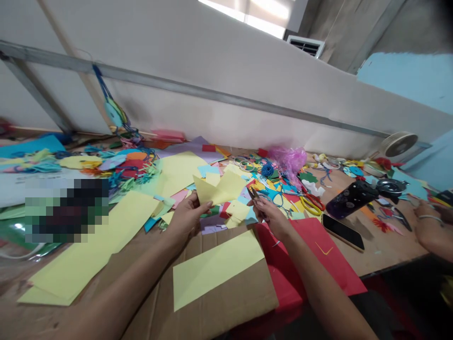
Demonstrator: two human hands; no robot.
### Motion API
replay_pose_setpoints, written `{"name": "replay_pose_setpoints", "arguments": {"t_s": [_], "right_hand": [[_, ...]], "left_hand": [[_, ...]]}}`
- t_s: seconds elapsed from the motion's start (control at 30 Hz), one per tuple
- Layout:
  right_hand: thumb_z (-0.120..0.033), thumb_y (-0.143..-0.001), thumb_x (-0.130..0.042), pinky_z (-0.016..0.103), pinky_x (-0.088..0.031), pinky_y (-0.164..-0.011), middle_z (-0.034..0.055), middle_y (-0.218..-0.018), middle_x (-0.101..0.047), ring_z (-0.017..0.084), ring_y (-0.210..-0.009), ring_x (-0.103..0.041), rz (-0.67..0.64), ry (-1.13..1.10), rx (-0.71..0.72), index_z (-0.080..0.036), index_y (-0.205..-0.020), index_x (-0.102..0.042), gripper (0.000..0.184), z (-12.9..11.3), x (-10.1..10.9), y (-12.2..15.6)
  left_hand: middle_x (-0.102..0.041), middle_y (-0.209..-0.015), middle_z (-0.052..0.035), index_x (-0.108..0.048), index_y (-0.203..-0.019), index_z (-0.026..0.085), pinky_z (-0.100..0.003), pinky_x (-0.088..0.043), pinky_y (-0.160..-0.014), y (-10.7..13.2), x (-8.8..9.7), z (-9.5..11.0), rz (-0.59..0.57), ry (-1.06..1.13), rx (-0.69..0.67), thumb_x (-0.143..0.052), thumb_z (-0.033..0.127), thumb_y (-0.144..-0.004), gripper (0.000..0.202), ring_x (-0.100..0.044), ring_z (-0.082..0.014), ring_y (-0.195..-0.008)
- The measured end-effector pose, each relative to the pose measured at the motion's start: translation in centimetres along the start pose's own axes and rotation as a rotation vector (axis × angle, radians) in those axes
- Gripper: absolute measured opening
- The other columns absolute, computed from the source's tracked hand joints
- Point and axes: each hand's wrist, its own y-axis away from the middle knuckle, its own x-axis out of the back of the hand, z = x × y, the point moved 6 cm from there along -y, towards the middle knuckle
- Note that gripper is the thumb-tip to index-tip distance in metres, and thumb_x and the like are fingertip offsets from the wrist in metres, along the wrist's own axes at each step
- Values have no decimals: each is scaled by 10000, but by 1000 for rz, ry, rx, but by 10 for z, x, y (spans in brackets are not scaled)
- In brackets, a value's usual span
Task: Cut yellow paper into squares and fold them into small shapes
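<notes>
Our left hand [187, 218] has its fingers [208, 204] closed on the lower edge of a folded yellow paper [216, 189]. The paper's long axis runs sideways, rising slightly toward our right, and its pointed corners jut upward. Just right of those fingers, our right hand [269, 212] grips small scissors [255, 193], blades angled up toward the paper. Below the fingers, a yellow sheet [215, 269] lies on flattened cardboard [226, 307]. Right of our right fingers, yellow-handled scissors [312, 204], a red sheet [318, 248] and a black smartphone [342, 231] rest on the tabletop [389, 250], with a co-worker's hand [428, 219] at the far right.
</notes>
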Motion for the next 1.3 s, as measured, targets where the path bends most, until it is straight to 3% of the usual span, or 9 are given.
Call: {"name": "replay_pose_setpoints", "arguments": {"t_s": [0.23, 0.4, 0.57, 1.3], "right_hand": [[-685, -890, -532, 278, -177, -513, -28, -694, -413, 120, -588, -315, -35, 124, -10, -193, -938, -623, 502, 3, -1, 4], [-644, -848, -608, 270, -160, -517, -33, -684, -456, 117, -583, -331, -65, 106, -76, -205, -905, -599, 443, 4, -8, 7], [-621, -858, -608, 285, -169, -536, -50, -590, -412, 126, -560, -324, -94, 107, -23, -201, -874, -624, 421, 5, -11, 7], [-578, -904, -563, 299, -178, -561, -60, -557, -403, 124, -539, -298, -97, 131, 13, -189, -859, -639, 399, 8, -16, 7]], "left_hand": [[-762, -923, -79, -728, -974, 137, -271, -488, -632, -3, 0, -2, -3, -25, -25, -923, 392, -526, 551, -650, -184, -747], [-754, -918, -73, -728, -944, 152, -290, -511, -663, -2, 1, -4, -5, -61, -51, -923, 389, -531, 514, -660, -207, -788], [-745, -948, -79, -734, -973, 154, -316, -534, -722, -1, 0, -7, -45, -100, -60, -909, 395, -573, 499, -670, -223, -832], [-724, -831, -59, -726, -892, 158, -309, -490, -652, 3, -5, -5, -78, -199, -52, -883, 418, -603, 420, -629, -194, -714]]}}
